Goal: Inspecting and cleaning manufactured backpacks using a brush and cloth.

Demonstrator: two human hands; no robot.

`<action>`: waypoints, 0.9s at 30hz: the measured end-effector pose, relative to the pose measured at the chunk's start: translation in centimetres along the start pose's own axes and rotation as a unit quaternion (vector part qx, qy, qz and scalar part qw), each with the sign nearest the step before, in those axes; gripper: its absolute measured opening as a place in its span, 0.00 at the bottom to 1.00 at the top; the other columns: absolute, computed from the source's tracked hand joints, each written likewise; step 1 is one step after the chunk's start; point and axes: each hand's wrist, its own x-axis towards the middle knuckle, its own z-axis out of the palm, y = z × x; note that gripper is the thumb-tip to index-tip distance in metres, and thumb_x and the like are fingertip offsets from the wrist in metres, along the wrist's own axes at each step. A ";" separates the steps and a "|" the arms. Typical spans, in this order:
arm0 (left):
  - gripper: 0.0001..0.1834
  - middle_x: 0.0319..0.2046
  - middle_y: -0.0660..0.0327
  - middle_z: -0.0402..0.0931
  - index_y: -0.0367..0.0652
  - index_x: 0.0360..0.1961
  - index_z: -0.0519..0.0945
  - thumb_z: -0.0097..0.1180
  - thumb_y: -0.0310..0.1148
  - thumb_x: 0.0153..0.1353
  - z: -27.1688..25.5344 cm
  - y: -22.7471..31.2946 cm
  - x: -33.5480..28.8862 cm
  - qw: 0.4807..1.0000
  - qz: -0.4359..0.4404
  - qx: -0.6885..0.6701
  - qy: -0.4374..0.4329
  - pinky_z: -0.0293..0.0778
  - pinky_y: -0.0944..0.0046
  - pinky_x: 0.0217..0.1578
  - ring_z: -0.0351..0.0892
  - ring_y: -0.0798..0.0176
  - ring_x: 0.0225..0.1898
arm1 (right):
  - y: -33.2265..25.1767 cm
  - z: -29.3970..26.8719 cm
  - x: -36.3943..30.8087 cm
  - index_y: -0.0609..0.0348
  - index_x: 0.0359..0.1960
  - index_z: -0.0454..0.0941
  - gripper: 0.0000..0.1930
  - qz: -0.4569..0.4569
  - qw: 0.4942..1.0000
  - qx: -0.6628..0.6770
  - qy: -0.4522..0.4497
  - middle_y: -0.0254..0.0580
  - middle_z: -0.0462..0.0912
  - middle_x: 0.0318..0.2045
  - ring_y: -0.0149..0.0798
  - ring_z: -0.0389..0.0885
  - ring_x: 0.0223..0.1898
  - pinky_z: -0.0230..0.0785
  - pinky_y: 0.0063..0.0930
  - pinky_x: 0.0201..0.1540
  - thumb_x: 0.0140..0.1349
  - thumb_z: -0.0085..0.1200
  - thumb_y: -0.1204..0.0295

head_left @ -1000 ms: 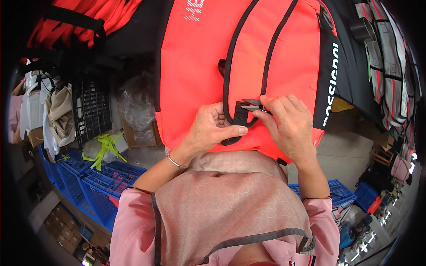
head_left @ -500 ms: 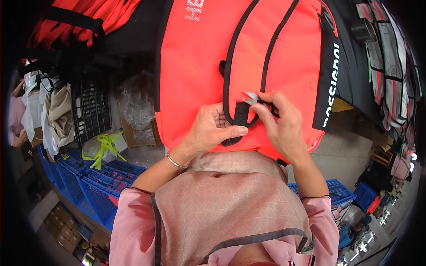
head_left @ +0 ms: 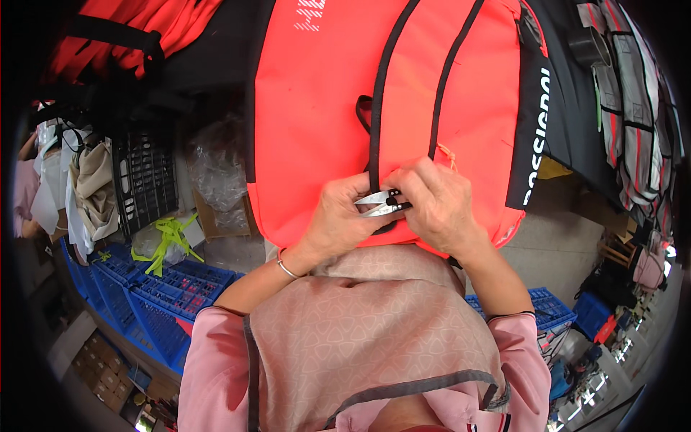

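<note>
A bright red-orange bag [head_left: 309, 115] with black side panels lies in front of me. A padded shoulder strap [head_left: 414, 101] with black edging runs down it toward my hands. My right hand [head_left: 437, 205] is closed around the handles of small metal thread snips [head_left: 374, 205]. Their blades point left, apart at the tips, toward the fingers of my left hand [head_left: 337, 219]. My left hand pinches the lower end of the strap, which both hands mostly hide. A black webbing loop [head_left: 363, 109] sticks out beside the strap. An orange thread tuft [head_left: 448, 155] shows above my right hand.
Blue plastic crates [head_left: 176, 291] stand at the left, with yellow-green strips [head_left: 169, 245] on top. Behind them are a black crate [head_left: 145, 180] and clear plastic wrap [head_left: 216, 169]. Another blue crate [head_left: 551, 308] is at the right, and grey bags [head_left: 637, 108] hang at the far right.
My right hand has moved down and left with the snips, and the blades now lie by my left fingers. The strap end has gone from plain view to mostly covered.
</note>
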 end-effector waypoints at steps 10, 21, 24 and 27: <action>0.16 0.36 0.62 0.83 0.35 0.44 0.81 0.68 0.18 0.53 -1.1 0.3 0.8 0.985 -0.064 -0.157 -0.042 0.80 0.72 0.39 0.81 0.74 0.34 | 2.3 -5.6 -2.6 0.65 0.33 0.74 0.11 0.319 0.916 0.236 -0.056 0.40 0.74 0.27 0.30 0.74 0.26 0.66 0.25 0.28 0.54 0.66 0.76; 0.16 0.34 0.64 0.83 0.35 0.44 0.82 0.69 0.23 0.54 -1.1 1.3 0.9 0.981 -0.051 -0.178 -0.053 0.79 0.74 0.38 0.81 0.76 0.34 | -0.9 -2.9 0.3 0.57 0.37 0.81 0.16 0.065 0.989 -0.135 0.009 0.34 0.77 0.24 0.36 0.75 0.27 0.67 0.28 0.29 0.46 0.69 0.67; 0.16 0.34 0.65 0.83 0.35 0.45 0.82 0.69 0.23 0.54 -1.0 1.3 0.7 0.983 -0.056 -0.171 -0.045 0.79 0.74 0.38 0.80 0.76 0.33 | -0.6 -2.4 0.2 0.56 0.35 0.81 0.15 0.026 0.980 -0.194 0.020 0.33 0.74 0.22 0.36 0.74 0.26 0.66 0.30 0.29 0.46 0.69 0.67; 0.15 0.34 0.65 0.82 0.35 0.44 0.82 0.69 0.23 0.54 -1.1 1.3 0.7 0.982 -0.062 -0.171 -0.052 0.79 0.75 0.37 0.80 0.76 0.33 | -1.0 -2.2 -0.1 0.56 0.34 0.81 0.14 0.055 0.979 -0.194 -0.006 0.33 0.75 0.23 0.36 0.74 0.26 0.67 0.33 0.30 0.47 0.69 0.67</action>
